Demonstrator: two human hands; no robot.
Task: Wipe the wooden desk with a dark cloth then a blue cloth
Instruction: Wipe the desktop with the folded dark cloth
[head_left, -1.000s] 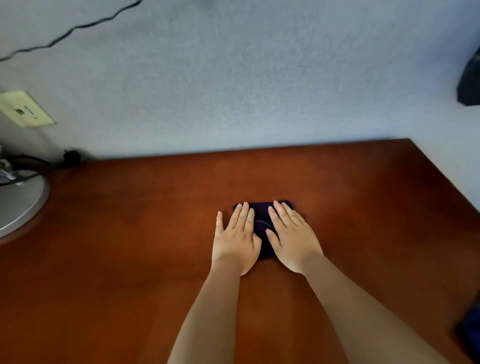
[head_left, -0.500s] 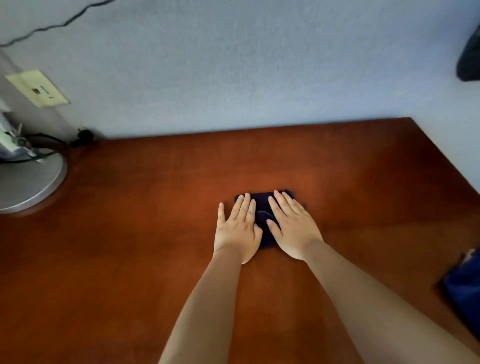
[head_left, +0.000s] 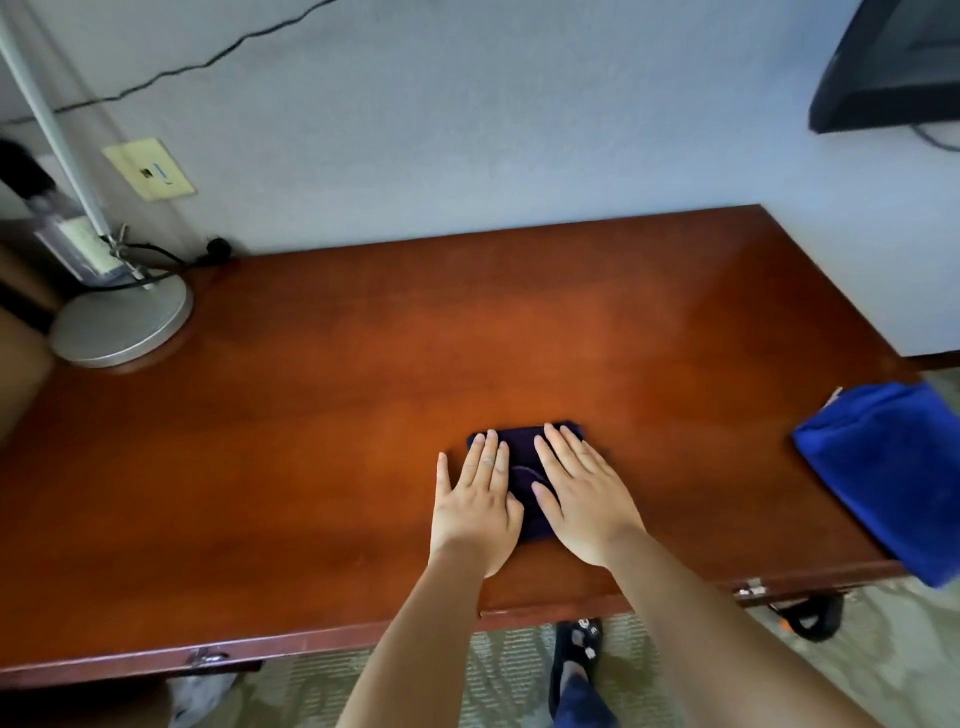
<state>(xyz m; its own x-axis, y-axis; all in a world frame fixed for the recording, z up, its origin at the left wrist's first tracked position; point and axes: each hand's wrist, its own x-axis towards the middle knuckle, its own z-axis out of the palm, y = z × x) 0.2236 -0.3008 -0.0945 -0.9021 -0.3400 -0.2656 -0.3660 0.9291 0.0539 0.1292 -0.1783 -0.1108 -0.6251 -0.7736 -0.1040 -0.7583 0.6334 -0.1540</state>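
Dark cloth (head_left: 522, 457), folded small, lies flat on the wooden desk (head_left: 322, 415) toward its near edge, right of centre; left hand (head_left: 475, 512) and right hand (head_left: 584, 501) both press on it side by side, palms down, fingers straight and nothing gripped, with the left hand's outer fingers and palm resting on bare wood. Blue cloth (head_left: 888, 478), folded, sits well apart at the desk's right end, overhanging the near corner. Round silver lamp base (head_left: 122, 322) with its slanted pole stands at the far left near a wall plate (head_left: 149, 169); a dark screen (head_left: 893, 62) is on the wall at upper right.
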